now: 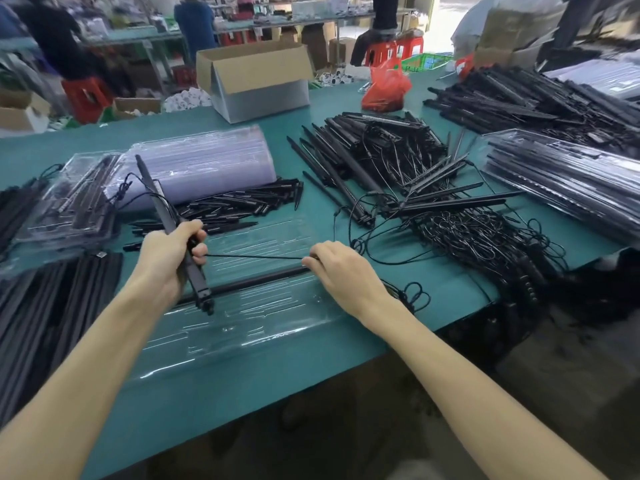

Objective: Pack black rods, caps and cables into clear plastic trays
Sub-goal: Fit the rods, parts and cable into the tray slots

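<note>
My left hand (pixel 169 252) grips a long black rod (pixel 156 199) held upright and tilted, its lower end over a clear plastic tray (pixel 263 320) on the green table. A thin black cable (pixel 256 257) runs taut from that hand to my right hand (pixel 337 268), which pinches its other end. One black rod (pixel 249 282) lies across the tray in a groove. A loose cable (pixel 124 188) dangles from the upper part of the held rod.
Black caps (pixel 239 204) lie heaped behind the tray, beside a stack of clear trays (pixel 201 161). Piles of rods (pixel 374 150) and tangled cables (pixel 478 237) sit at right. Filled trays (pixel 568 181) lie far right and at left (pixel 65 206). A cardboard box (pixel 256 81) stands behind.
</note>
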`<state>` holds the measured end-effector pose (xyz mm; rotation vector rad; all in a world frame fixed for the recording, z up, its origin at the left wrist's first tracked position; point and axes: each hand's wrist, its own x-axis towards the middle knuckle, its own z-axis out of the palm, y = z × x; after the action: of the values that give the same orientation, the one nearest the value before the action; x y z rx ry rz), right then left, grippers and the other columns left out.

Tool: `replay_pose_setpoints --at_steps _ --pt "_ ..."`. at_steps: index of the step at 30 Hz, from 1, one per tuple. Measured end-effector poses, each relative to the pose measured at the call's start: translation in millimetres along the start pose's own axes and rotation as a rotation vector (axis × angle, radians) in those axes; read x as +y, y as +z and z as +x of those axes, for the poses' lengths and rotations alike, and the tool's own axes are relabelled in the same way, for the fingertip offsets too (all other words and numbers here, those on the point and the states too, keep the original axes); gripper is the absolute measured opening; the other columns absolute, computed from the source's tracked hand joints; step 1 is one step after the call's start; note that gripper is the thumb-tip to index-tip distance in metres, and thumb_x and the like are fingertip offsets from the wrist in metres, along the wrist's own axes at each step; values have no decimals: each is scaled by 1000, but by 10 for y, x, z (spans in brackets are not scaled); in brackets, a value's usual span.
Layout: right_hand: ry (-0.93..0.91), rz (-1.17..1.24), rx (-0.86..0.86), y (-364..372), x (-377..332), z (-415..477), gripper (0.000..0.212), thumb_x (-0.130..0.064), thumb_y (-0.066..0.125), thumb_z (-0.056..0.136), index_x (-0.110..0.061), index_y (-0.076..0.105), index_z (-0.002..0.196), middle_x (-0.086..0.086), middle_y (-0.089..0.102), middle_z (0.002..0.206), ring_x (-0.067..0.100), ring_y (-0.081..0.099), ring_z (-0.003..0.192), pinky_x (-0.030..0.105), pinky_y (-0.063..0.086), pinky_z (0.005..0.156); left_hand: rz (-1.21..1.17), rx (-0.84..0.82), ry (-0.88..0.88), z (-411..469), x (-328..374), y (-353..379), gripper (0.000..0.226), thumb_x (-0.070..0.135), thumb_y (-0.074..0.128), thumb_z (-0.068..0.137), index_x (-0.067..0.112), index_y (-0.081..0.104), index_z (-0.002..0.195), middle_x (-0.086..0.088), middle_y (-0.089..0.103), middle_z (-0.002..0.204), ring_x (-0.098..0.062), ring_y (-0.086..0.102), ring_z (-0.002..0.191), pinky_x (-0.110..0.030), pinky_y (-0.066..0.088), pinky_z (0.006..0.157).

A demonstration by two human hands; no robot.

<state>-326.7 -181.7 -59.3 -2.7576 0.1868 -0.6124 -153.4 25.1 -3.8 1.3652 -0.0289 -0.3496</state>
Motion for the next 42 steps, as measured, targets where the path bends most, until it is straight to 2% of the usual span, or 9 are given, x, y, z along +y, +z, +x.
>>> replay_pose_setpoints --at_steps 5,9,12,19,29,32,35,38,42 --pt "-36 -72 135 -171 157 -24 34 -27 51 103 2 61 119 13 64 114 27 59 105 36 50 94 4 6 9 38 14 -109 14 9 61 97 10 55 85 2 56 63 -7 42 40 -17 33 38" --pt "89 -59 249 -250 370 -136 31 -17 57 99 1 58 124 12 60 118 25 53 114 36 46 102 -97 23 -40 52 7 -183 20 8 56 100 12 53 81 5 55 59 -4 40 39 -14 32 39" --pt "205 -21 218 -275 526 -256 26 -19 58 100 -3 62 120 9 60 114 23 48 112 35 43 100 -149 26 -68 89 30 -224 21 9 55 100 13 52 80 5 53 59 -3 38 39 -13 30 39" --pt "154 -48 55 -222 527 -313 34 -47 56 97 -15 67 101 -5 66 99 20 52 103 30 25 97 -172 -11 -69 155 77 -231 23 10 55 99 14 50 77 6 52 60 -2 37 39 -12 29 39" --pt "341 -266 292 -248 190 -298 54 -33 68 92 0 49 130 16 47 121 30 43 107 40 42 92 -97 -36 -107 109 -33 -90 16 7 56 98 12 54 82 3 52 68 -3 39 39 -13 31 37" --pt "247 -251 416 -294 108 -319 54 -30 65 91 0 50 133 18 48 123 29 41 111 39 42 94 -96 -40 -112 95 -50 -94 15 9 56 99 11 53 84 4 54 65 -3 39 39 -13 31 38" --pt "102 -252 181 -289 79 -345 38 -34 59 95 -5 59 120 10 56 111 27 47 105 37 46 92 -88 -49 -118 79 -58 -99 16 10 56 99 11 54 83 4 53 68 -3 39 40 -13 32 38" --pt "202 -265 -174 -234 112 -339 31 -40 50 103 -12 61 114 3 66 106 22 52 102 31 43 90 -90 -62 -127 63 -61 -118 16 11 57 99 11 54 83 3 53 69 -4 40 41 -13 32 39" --pt "251 -130 -66 -305 78 -216 23 -30 51 104 -10 62 105 3 66 99 22 59 92 32 47 77 -77 -59 -145 36 -49 -189 14 13 58 98 12 55 85 4 55 69 -4 41 42 -14 33 38"
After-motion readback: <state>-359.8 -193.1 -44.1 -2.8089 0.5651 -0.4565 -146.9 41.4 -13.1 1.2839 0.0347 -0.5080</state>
